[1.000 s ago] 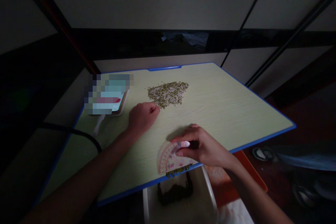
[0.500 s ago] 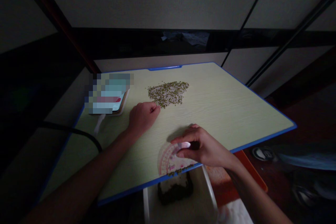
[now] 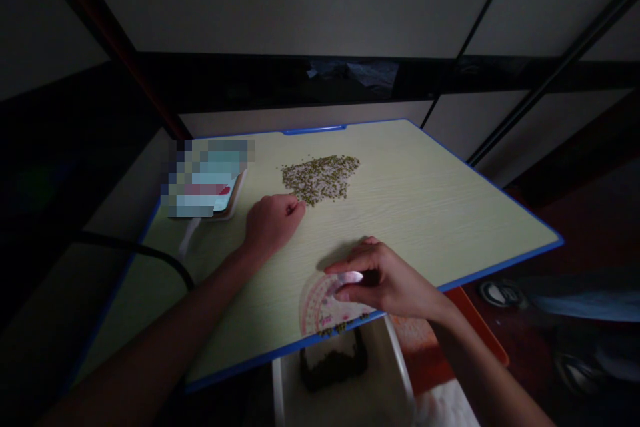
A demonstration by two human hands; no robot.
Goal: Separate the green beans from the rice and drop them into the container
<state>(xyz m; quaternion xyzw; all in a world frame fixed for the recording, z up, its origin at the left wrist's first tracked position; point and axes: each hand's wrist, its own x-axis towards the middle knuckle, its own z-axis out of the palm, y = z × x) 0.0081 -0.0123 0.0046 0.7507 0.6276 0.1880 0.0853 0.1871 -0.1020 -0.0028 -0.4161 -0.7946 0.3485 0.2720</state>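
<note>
A pile of small green beans [image 3: 320,179] lies on a pale wooden tabletop with a blue edge [image 3: 425,207]. My left hand [image 3: 271,221] rests beside the pile's near left corner, fingers curled into a loose fist, fingertips touching the nearest beans. My right hand [image 3: 385,280] grips a clear pink protractor [image 3: 320,307] at the table's front edge, fingers closed on its curved side. A few beans [image 3: 340,328] sit along the protractor's straight edge at the table's rim.
A white container [image 3: 345,380] with dark beans in it stands below the front edge. A phone with a white cable [image 3: 227,203] lies at the table's left. A black cable [image 3: 150,255] crosses the left corner. An orange thing [image 3: 475,327] sits under the right.
The protractor has slid a little toward the front edge, and fewer beans sit at its straight edge than a second ago. My left hand has not moved.
</note>
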